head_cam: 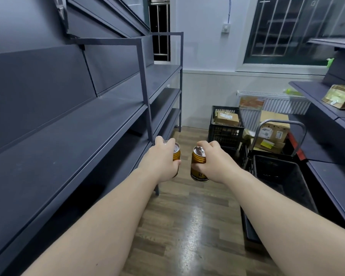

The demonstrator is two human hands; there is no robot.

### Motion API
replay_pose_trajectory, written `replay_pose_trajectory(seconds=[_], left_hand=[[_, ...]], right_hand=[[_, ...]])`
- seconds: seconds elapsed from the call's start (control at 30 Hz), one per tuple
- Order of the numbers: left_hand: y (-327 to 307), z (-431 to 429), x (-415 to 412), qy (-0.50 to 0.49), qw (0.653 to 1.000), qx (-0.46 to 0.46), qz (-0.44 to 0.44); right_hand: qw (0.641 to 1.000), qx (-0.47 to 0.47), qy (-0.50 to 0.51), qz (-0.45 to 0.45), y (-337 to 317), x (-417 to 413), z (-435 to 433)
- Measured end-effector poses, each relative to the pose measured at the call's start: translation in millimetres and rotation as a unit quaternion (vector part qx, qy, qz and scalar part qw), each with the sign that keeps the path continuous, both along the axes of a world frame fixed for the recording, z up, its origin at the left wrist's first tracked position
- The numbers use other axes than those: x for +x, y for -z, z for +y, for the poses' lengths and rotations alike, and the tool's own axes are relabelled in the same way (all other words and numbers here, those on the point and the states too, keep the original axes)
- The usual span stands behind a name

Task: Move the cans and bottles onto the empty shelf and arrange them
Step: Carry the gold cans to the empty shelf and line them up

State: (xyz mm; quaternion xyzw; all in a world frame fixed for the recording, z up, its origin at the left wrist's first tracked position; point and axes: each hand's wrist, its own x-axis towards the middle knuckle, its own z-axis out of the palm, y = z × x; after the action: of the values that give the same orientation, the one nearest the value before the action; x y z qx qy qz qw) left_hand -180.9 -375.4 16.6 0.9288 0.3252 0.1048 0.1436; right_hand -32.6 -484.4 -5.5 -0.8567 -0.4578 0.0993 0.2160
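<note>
Left hand point(163, 160) gripping one gold can point(176, 152), right hand point(213, 162) gripping another gold can point(199, 166), both held above wooden floor point(187, 226), beside dark empty shelf point(68, 136).

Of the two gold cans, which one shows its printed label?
The right-hand can: a dark band with white lettering shows near its base. The left-hand can is mostly hidden behind the left hand; only its top and gold shoulder show.
</note>
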Motion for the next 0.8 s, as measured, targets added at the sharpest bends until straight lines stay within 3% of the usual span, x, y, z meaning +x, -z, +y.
replay_pose_trajectory(seconds=[0.8], left_hand=[[7, 164, 113, 0.018, 1.000, -0.005, -0.016]], right_hand=[[1.000, 0.001, 0.019, -0.007, -7, 106, 154]])
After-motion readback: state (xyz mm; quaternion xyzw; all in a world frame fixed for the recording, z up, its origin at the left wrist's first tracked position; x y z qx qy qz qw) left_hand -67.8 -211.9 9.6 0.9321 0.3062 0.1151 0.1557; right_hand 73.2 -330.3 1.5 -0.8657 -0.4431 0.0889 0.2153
